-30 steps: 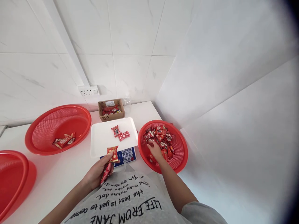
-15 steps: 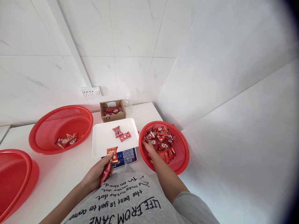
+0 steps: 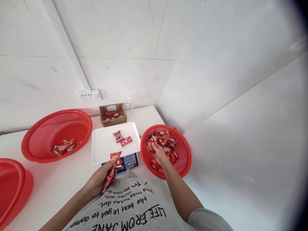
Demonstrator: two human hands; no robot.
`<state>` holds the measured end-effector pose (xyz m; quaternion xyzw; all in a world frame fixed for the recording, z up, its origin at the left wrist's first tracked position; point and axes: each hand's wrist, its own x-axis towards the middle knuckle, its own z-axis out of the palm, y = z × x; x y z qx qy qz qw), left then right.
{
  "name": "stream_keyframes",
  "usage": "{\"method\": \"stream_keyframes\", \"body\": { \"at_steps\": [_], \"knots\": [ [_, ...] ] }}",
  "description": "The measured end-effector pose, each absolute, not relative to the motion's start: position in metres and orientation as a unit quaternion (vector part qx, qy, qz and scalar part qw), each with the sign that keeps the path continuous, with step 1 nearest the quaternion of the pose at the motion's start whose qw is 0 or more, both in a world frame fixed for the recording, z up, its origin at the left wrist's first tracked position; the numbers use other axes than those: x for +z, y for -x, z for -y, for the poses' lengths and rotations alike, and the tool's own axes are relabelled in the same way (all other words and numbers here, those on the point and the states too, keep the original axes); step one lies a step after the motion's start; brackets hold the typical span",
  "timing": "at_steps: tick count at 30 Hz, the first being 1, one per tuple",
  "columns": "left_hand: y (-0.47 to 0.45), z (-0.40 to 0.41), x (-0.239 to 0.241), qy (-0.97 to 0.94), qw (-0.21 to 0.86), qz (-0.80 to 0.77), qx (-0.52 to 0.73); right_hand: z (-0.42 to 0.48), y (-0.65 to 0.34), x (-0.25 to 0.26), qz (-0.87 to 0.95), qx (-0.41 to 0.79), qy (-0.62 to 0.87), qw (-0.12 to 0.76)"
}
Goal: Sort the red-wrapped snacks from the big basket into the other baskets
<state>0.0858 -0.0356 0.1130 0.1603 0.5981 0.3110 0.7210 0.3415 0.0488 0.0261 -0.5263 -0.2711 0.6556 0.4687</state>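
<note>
My left hand [image 3: 102, 176] is closed on two small wrapped packets in front of my shirt. One is a red and gold packet [image 3: 116, 159], pinched at the fingertips; a second red packet [image 3: 109, 179] is tucked lower against the palm. My right hand [image 3: 160, 154] is over the right red basket [image 3: 187, 157], with thumb and fingers closed on a red packet [image 3: 151, 146]. Many more red packets [image 3: 166, 136] lie in that basket beneath it. Between the hands, two red packets [image 3: 122, 138] rest on the white tray [image 3: 103, 144] of a scale.
The scale's blue keypad [image 3: 131, 161] shows at the tray's front. Behind stands a small cardboard box [image 3: 114, 121] with red packets, beside clear plastic [image 3: 129, 104]. A red basket [image 3: 36, 138] at left holds several packets; another red basket [image 3: 11, 192] stands nearer. Tiled wall behind.
My right hand has risen slightly from among the packets and moved right, now with a red packet in its fingers. My left hand keeps its packets. The whole view has shifted a little.
</note>
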Motion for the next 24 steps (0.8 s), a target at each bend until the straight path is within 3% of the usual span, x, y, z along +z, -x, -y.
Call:
{"method": "stream_keyframes", "body": {
  "at_steps": [8, 16, 24],
  "knots": [
    [-0.085, 0.036, 0.115, -0.156, 0.726, -0.594, 0.31, -0.048, -0.327, 0.032, 0.308, 0.61, 0.556, 0.473],
    [-0.084, 0.038, 0.116, -0.14, 0.73, -0.595, 0.306, -0.036, -0.336, 0.002, 0.383, 0.595, 0.622, 0.336],
    [-0.082, 0.041, 0.113, -0.126, 0.72, -0.604, 0.316, -0.071, -0.38, -0.034, 0.501, 0.401, 0.732, 0.228]
  ]
}}
